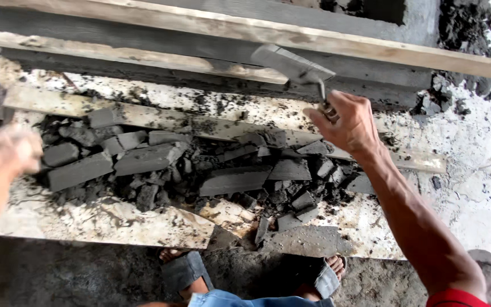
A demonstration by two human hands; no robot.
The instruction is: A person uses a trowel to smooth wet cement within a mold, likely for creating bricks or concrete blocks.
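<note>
right hand (348,122) grips a trowel (291,65) above broken grey blocks (143,159); blurred left hand (1,156) at near left, its fingers perhaps open, hard to tell.

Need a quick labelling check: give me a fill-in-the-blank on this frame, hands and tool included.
1. The right hand grips a ____ with a flat grey blade, raised above the wooden planks.
2. The left hand is blurred and holds ____.
3. Broken dark grey slabs lie piled on a pale, stained ____.
4. At the bottom edge, both feet wear grey ____.

Missing words: trowel; nothing visible; board; sandals
</note>
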